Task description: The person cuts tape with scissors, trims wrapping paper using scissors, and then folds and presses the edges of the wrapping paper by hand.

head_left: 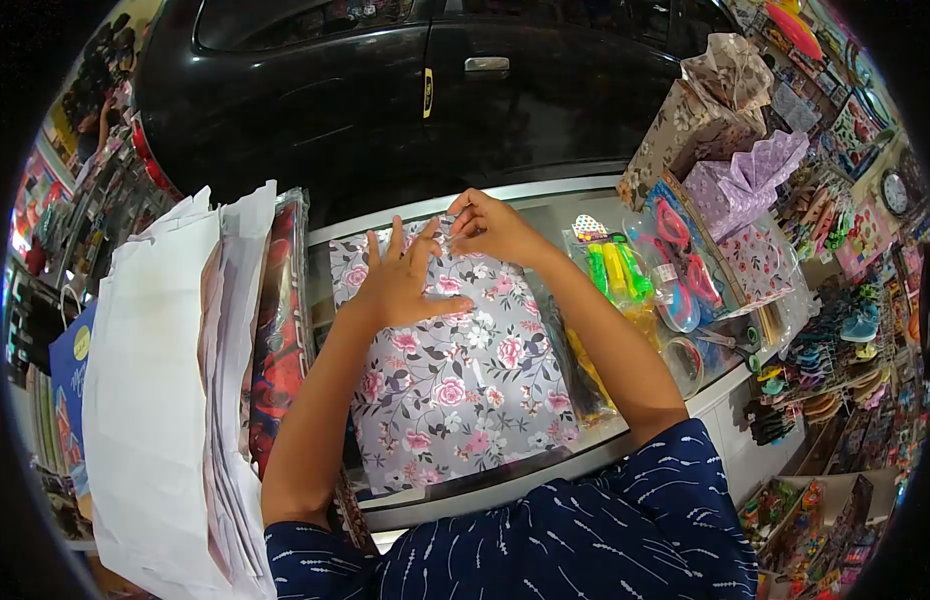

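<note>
A rectangular piece covered in grey floral wrapping paper [465, 400], printed with pink roses, lies on a glass-topped counter. My left hand [405, 285] rests flat on its upper part, fingers spread and thumb pointing right. At the paper's far edge is my right hand [488, 230], its fingertips pinched together close to my left fingertips. Whatever sits between those fingertips is too small to make out. Whether the paper wraps a box or is a folded sheet, I cannot tell.
Stacked white paper sheets [150, 400] stand left. To the right are packaged yellow-green toys [620, 270], a pink-framed item in plastic [675, 225], a tape roll [683, 362], scissors [718, 340], and a lilac-wrapped gift [735, 185]. A black car [385, 110] stands beyond the counter [545, 190].
</note>
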The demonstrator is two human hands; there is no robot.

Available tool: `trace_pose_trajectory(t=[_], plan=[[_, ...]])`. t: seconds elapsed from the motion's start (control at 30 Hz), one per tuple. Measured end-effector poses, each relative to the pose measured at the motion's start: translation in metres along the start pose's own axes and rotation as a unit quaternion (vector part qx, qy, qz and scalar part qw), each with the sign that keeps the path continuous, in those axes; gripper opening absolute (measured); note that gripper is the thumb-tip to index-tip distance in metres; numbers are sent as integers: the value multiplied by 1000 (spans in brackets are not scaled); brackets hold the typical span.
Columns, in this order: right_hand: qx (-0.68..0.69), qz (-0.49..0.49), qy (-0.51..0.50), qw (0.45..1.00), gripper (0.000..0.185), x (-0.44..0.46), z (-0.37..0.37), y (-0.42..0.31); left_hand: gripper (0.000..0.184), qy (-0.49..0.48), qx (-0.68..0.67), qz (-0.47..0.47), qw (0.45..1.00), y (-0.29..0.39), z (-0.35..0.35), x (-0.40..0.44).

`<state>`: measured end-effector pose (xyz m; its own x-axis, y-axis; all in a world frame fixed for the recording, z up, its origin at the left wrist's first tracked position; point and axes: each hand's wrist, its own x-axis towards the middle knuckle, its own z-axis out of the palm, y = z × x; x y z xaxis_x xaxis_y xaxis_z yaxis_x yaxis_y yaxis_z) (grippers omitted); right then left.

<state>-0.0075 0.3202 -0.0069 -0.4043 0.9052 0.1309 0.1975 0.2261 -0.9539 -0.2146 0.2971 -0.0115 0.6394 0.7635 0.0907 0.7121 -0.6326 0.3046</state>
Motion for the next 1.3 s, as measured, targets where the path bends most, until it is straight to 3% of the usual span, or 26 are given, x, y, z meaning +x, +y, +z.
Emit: trace_pose_trajectory(t=[0.23, 0.43, 0.53, 0.73, 0.83, 0.97, 1.17, 1.27, 1.3], plan=[[-7, -2, -1, 1000, 56, -1, 2, 1, 119, -15, 5, -12, 1000, 3, -3, 0], [-107, -36, 16, 993, 58, 10, -1, 1, 121, -46, 43, -18, 998, 6, -6, 1], [-114, -2, 5, 994, 58, 18, -4, 0, 121, -46, 41, -15, 998, 5, -6, 1], [-121, 84, -39, 988, 47, 38, -13, -7, 104, -54, 15, -20, 998, 8, -12, 0], [-200, 7, -59, 978, 36, 49, -16, 1, 99, -57, 16, -20, 998, 8, -13, 1], [-254, 33, -91, 962, 29, 57, -19, -9, 95, -23, 1, -8, 1000, 5, -7, 0], [-233, 164, -132, 949, 21, 65, -22, -30, 97, -72, 6, -34, 997, 9, -14, 1], [-154, 191, -120, 962, 25, 63, -25, -31, 123, -37, -2, -25, 999, 6, -8, 0], [-101, 207, -109, 967, 29, 61, -26, -29, 123, -39, -2, -25, 999, 5, -6, 0]])
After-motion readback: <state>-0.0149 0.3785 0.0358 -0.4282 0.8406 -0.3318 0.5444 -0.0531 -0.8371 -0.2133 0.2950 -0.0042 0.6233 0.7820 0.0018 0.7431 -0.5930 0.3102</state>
